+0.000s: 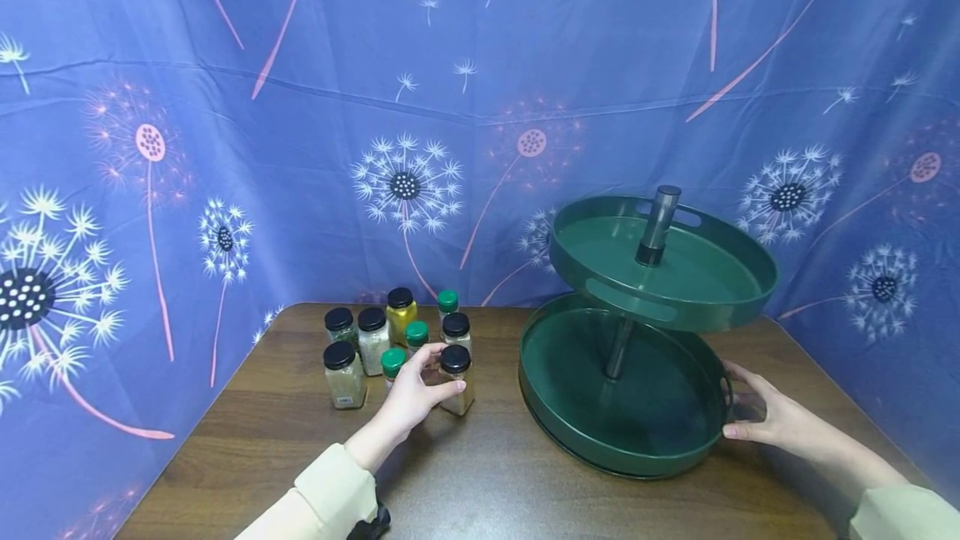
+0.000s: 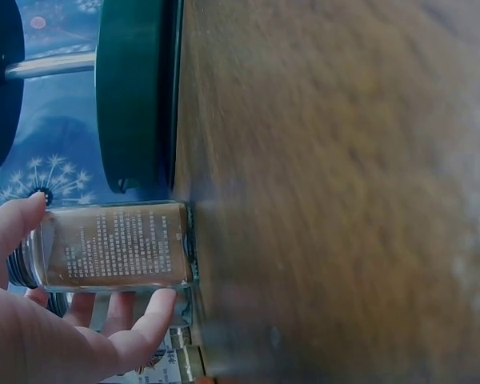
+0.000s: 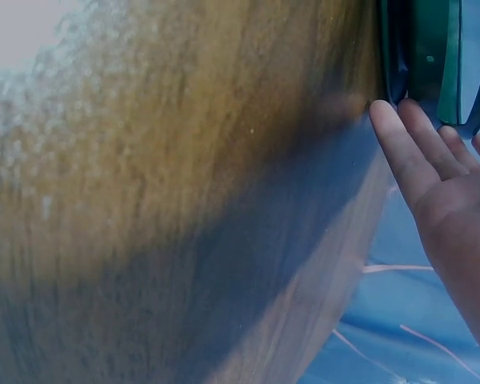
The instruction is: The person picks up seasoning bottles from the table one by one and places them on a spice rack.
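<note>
My left hand (image 1: 411,394) is at a square glass spice jar (image 1: 458,386) with a black lid and brown contents. In the left wrist view, the thumb lies along one side of this jar and the fingers curl along the other, below its printed label. The jar's base is at the tabletop. At the right, my right hand (image 1: 772,415) touches the outer wall of the lower green tray (image 1: 615,461), beside its handle. Its fingers (image 3: 404,156) reach out fairly straight, fingertips at the tray's side. A round upper tray (image 1: 667,311) stands above on a metal post (image 1: 658,227).
Several more spice jars stand left of and behind the left hand, among them a black-lidded one (image 1: 345,386), a yellow one (image 1: 402,315) and a green-capped one (image 1: 392,361). A blue dandelion-print cloth (image 1: 300,148) hangs behind the wooden table (image 1: 255,440).
</note>
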### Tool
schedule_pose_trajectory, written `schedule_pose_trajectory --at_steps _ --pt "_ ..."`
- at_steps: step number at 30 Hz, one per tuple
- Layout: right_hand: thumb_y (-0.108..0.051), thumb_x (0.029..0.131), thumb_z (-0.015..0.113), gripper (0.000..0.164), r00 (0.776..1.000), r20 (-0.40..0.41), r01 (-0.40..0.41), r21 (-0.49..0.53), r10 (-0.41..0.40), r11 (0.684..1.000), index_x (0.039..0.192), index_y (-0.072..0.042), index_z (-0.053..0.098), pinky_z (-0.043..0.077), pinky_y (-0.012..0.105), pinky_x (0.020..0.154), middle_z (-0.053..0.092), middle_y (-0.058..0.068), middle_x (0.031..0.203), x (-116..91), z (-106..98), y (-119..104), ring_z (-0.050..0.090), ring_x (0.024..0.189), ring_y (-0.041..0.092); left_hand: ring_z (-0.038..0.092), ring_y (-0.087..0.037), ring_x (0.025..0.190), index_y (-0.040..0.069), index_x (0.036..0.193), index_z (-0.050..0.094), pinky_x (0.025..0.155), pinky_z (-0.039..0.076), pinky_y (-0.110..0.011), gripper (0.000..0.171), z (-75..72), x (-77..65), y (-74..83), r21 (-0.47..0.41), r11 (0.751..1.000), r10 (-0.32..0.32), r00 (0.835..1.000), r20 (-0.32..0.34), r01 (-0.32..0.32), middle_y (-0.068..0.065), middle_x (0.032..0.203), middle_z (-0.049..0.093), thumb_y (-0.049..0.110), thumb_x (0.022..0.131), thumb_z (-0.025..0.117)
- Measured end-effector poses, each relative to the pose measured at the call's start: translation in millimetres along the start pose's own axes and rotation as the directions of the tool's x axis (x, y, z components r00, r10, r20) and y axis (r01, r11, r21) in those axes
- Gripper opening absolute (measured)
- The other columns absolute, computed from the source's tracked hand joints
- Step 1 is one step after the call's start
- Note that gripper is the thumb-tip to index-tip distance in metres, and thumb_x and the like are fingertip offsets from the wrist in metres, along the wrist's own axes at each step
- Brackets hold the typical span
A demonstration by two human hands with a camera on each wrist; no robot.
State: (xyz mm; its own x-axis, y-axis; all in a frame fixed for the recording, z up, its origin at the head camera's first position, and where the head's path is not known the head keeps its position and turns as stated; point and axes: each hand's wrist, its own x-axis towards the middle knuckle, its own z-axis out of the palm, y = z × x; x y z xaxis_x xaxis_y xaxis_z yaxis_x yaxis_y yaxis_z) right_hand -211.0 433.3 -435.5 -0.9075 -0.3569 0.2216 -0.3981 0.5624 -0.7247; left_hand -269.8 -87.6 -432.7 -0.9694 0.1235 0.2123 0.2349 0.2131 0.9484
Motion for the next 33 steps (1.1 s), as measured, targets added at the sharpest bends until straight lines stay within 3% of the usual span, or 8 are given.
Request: schedule_pose_trajectory --at_steps 6,15,23,29,33 --pt "0.006 0.079 0.069 0.089 0.999 -0.019 0.032 -0.013 -0.032 0.999 0.147 0.004 0.012 0.052 0.019 0.071 0.021 -0.038 0.132 0.3 -0.1 1.8 0.043 0.106 -0.018 0.060 -0.023 0.092 0.011 0.119 0.058 0.073 0.047 -0.029 0.052 -0.7 0.1 -0.7 0.003 0.999 0.048 0.999 -0.010 -0.048 -0.009 0.109 0.064 0.003 0.072 0.080" --pt "0.006 0.079 0.068 0.088 0.999 -0.019 0.028 -0.015 -0.028 1.000 0.147 0.005 0.012 0.052 0.019 0.071 0.020 -0.039 0.131 -0.6 0.3 4.3 0.043 0.106 -0.018 0.062 -0.023 0.097 0.014 0.118 0.058 0.086 0.049 -0.040 0.050 -0.6 3.3 3.2 0.119 0.983 0.138 0.990 -0.007 -0.137 -0.005 0.106 0.068 0.014 0.073 0.081" --pt "0.011 0.077 0.068 0.088 0.996 -0.018 0.089 -0.008 -0.090 0.996 0.145 0.009 0.012 0.053 0.020 0.072 0.022 -0.036 0.135 0.8 0.4 6.5 0.046 0.108 -0.015 0.064 -0.024 0.094 0.012 0.119 0.058 0.084 0.050 -0.043 0.050 0.2 8.9 13.1 0.126 0.982 0.145 0.989 -0.026 -0.140 -0.007 0.103 0.068 0.017 0.074 0.080" --pt "0.009 0.077 0.069 0.086 0.997 -0.022 0.068 -0.019 -0.068 0.998 0.143 0.012 0.013 0.053 0.020 0.072 0.022 -0.037 0.133 0.9 1.1 3.3 0.045 0.107 -0.016 0.063 -0.025 0.098 0.011 0.122 0.057 0.086 0.049 -0.046 0.053 -3.1 12.1 22.4 0.102 0.983 0.155 0.988 -0.021 -0.152 -0.009 0.107 0.068 0.017 0.074 0.080" --pt "0.007 0.079 0.068 0.085 0.998 -0.015 0.056 -0.027 -0.057 0.998 0.143 0.012 0.013 0.052 0.019 0.072 0.021 -0.038 0.132 0.7 1.5 1.3 0.045 0.107 -0.017 0.064 -0.021 0.094 0.013 0.122 0.058 0.082 0.051 -0.041 0.052 -4.1 14.7 27.4 0.111 0.981 0.164 0.986 -0.017 -0.161 -0.007 0.106 0.068 0.016 0.074 0.080"
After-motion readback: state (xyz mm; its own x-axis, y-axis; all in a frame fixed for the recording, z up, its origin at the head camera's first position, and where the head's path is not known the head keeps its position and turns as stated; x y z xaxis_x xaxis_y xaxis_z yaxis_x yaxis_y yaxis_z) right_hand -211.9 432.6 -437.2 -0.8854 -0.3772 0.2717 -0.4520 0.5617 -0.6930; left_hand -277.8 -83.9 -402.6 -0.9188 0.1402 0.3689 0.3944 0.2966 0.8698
